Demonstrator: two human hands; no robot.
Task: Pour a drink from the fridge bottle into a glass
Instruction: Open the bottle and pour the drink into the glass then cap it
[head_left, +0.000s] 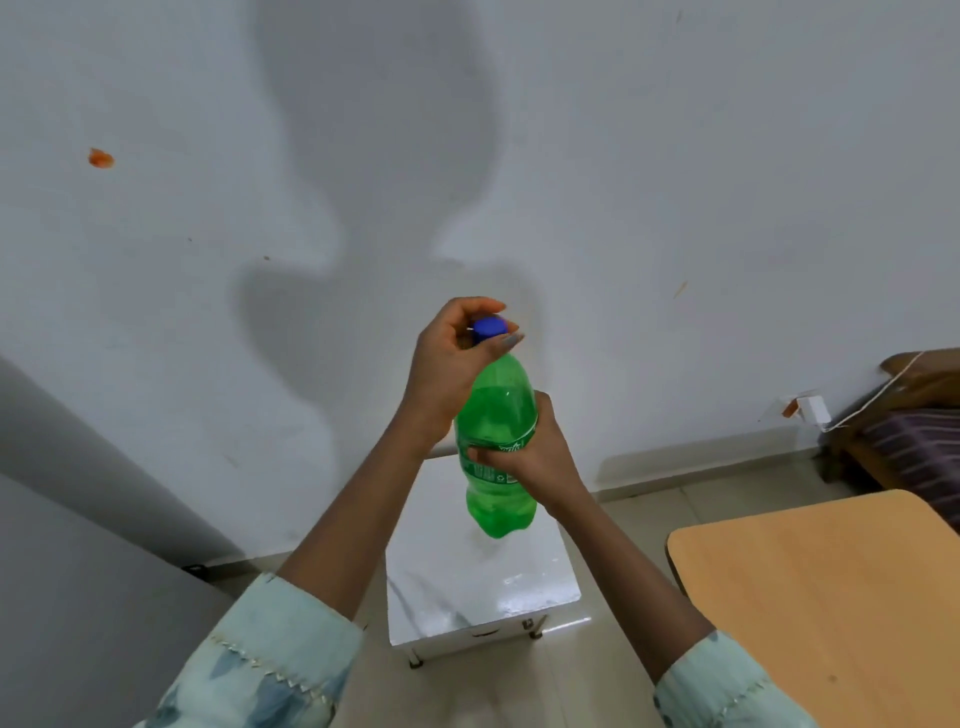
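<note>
We've got the bottle (496, 441) up at frame centre, both hands on it.

Right hand (540, 457) wrapped round the label, left hand (447, 364) w/ fingers pinching the blue cap (489, 327); bottle held roughly upright above the white stool (483, 577).

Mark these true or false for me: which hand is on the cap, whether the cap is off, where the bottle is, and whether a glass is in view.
1. The left hand has its fingers on the blue cap. True.
2. The cap is already off the green bottle. False: it sits on the neck.
3. The right hand grips the bottle around its label. True.
4. The bottle stands on the white side table. False: it is held up in the air.
5. A glass waits on the wooden table. False: no glass is in view.
</note>
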